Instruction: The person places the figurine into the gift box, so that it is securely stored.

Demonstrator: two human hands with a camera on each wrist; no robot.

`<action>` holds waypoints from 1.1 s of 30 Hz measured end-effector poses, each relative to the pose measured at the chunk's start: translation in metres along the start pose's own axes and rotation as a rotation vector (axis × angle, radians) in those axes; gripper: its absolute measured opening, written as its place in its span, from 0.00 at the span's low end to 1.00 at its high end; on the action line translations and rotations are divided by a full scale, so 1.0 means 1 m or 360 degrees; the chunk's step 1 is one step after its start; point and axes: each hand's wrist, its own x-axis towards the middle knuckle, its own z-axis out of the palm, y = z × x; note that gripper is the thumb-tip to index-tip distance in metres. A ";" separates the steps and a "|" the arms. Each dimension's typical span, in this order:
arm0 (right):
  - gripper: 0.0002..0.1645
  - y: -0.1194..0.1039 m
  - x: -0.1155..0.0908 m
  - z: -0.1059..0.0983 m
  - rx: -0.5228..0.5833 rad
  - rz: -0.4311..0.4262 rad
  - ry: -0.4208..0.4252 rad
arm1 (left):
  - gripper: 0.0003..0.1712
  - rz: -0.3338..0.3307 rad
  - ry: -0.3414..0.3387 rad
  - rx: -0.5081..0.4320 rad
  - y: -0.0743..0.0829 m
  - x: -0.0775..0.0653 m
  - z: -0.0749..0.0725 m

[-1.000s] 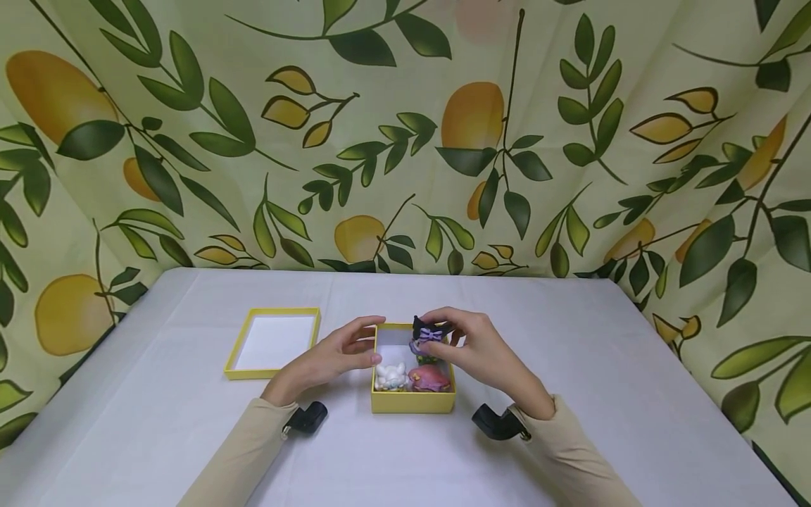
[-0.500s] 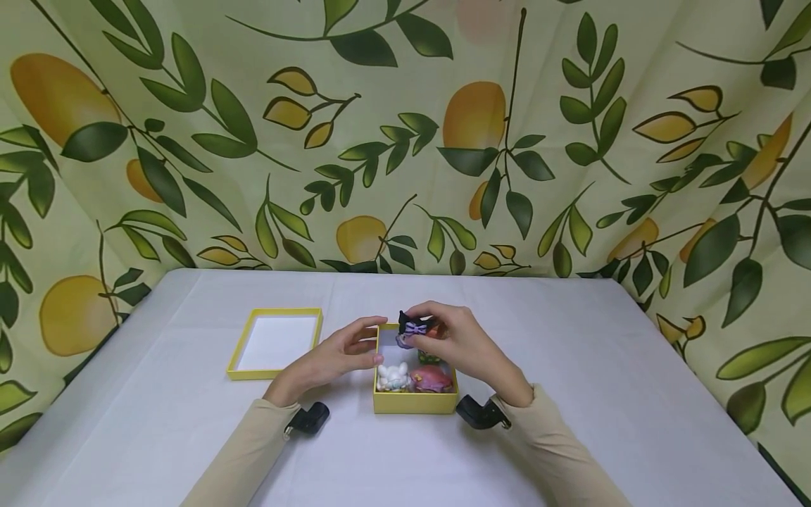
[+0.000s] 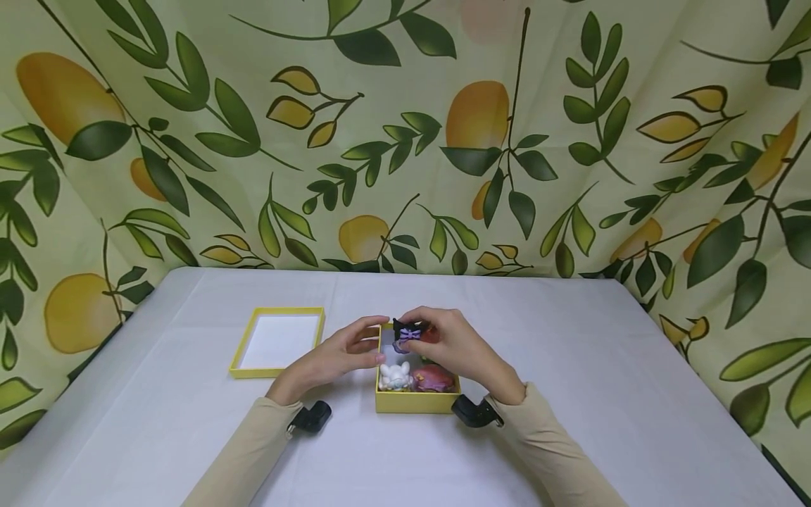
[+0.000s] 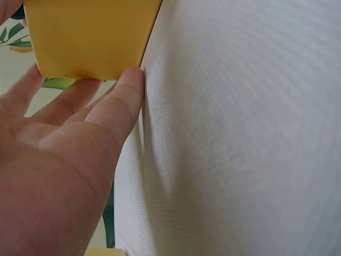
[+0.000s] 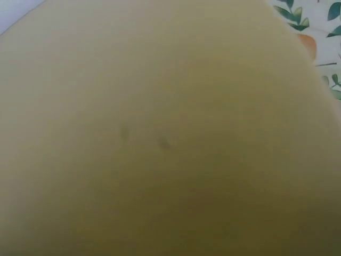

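Observation:
A small figurine (image 3: 407,334) with a black hood and purple bow is pinched between the thumb and fingers of my right hand (image 3: 457,346), over the back of a yellow open box (image 3: 417,403). At the box's left wall, my left hand (image 3: 338,352) rests its fingertips, fingers spread and relaxed; the left wrist view shows these fingers (image 4: 123,98) at the edge of the box wall (image 4: 88,40). Inside, a white figurine (image 3: 395,377) lies front left and a pink one (image 3: 434,379) front right. A red-topped figurine (image 3: 431,334) behind is mostly covered by my right hand.
Left of the box lies its yellow-rimmed lid (image 3: 279,343), white inside facing up. A white cloth (image 3: 545,310) covers the table, and a leaf-and-fruit patterned curtain (image 3: 405,155) hangs behind it. A blurred beige surface (image 5: 170,138) fills most of the right wrist view.
My right hand has moved left with the black-hooded figurine, from the box's back right towards its back left, and is now slightly lower than half a second ago. My left hand stays at the wall.

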 end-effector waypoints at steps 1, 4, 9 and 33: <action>0.19 0.000 0.000 0.000 -0.0008 -0.0002 -0.0011 | 0.38 0.0003 -0.0001 0.0000 0.000 0.000 0.000; 0.19 0.000 0.000 0.001 -0.0029 -0.0008 -0.0020 | 0.38 0.0003 0.0001 0.0001 0.001 0.000 0.000; 0.19 0.003 0.001 0.004 -0.0072 0.0000 -0.0020 | 0.40 0.0018 -0.0008 -0.0013 0.002 0.000 0.000; 0.18 0.016 0.003 0.017 -0.0099 -0.0135 -0.0015 | 0.40 0.0011 -0.0013 -0.0015 0.001 0.000 0.001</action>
